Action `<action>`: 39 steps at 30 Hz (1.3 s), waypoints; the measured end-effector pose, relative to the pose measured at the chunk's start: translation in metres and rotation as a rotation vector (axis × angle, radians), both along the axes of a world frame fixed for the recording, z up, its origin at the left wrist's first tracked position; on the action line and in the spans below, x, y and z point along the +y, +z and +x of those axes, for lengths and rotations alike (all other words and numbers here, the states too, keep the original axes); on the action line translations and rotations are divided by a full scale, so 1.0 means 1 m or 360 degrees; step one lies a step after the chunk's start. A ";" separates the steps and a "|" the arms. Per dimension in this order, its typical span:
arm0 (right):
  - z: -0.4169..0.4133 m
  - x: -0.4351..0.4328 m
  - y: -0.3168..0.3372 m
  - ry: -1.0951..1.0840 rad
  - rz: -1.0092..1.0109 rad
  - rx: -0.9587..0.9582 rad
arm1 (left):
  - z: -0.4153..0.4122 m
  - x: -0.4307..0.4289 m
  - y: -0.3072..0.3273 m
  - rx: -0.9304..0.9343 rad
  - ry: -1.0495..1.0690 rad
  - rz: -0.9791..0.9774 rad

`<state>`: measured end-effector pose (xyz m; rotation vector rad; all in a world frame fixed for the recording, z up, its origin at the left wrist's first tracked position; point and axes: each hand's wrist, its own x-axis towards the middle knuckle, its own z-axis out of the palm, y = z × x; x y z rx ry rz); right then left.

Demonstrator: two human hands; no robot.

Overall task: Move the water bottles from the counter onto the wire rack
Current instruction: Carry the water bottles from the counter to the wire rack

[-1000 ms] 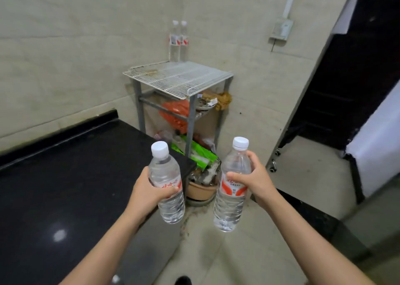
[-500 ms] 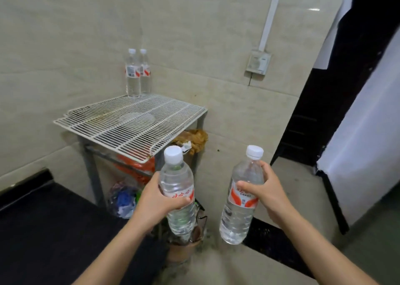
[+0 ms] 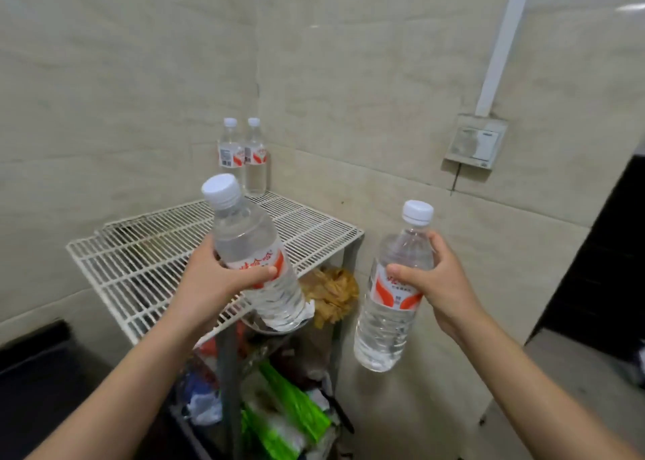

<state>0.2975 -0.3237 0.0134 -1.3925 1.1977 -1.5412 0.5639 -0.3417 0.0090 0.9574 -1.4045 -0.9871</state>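
Beige tiled walls meet in a corner, w/ the white wire rack (image 3: 139, 260) standing in it & a black worktop (image 3: 35, 372) at lower left. 2 water bottles stand upright at the rack's back corner, side by side: rear-left bottle (image 3: 231, 152) & rear-right bottle (image 3: 256, 156). Left grip (image 3: 216, 281) is wrapped round the left-held bottle (image 3: 244, 236) at label height, thumb across the front. That bottle tilts, cap up-left, w/ its base in front of the rack's front-right edge. Right grip (image 3: 439, 285) clasps the right-held bottle (image 3: 387, 323) approx. mid-body, thumb on the red label. It's near upright, off to the right of the rack, not over it. Under the rack: green packets (image 3: 289, 410) & a crumpled tan bag (image 3: 331, 292). Wall switch box (image 3: 476, 142) sits at upper right.
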 end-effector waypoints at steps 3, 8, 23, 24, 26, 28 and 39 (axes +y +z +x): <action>-0.013 -0.044 0.012 0.0153 -0.0021 -0.0021 | 0.005 -0.019 0.003 0.0019 0.0176 0.0021; -0.013 -0.113 0.027 0.0369 0.0005 -0.0163 | 0.023 -0.047 0.006 0.0251 0.0493 0.0093; 0.066 -0.296 0.040 0.0613 0.0082 -0.0001 | 0.061 -0.170 0.018 0.0071 0.0629 0.0188; 0.068 -0.306 0.041 0.0614 0.0092 0.0012 | 0.059 -0.180 0.019 0.0081 0.0635 0.0203; 0.074 -0.328 0.043 0.0605 0.0088 0.0018 | 0.052 -0.201 0.022 0.0085 0.0630 0.0217; 0.080 -0.350 0.045 0.0634 0.0092 -0.0029 | 0.043 -0.223 0.025 0.0040 0.0588 0.0230; 0.096 -0.479 0.053 0.0854 0.0029 0.0259 | 0.003 -0.344 0.042 -0.0193 0.0724 0.0196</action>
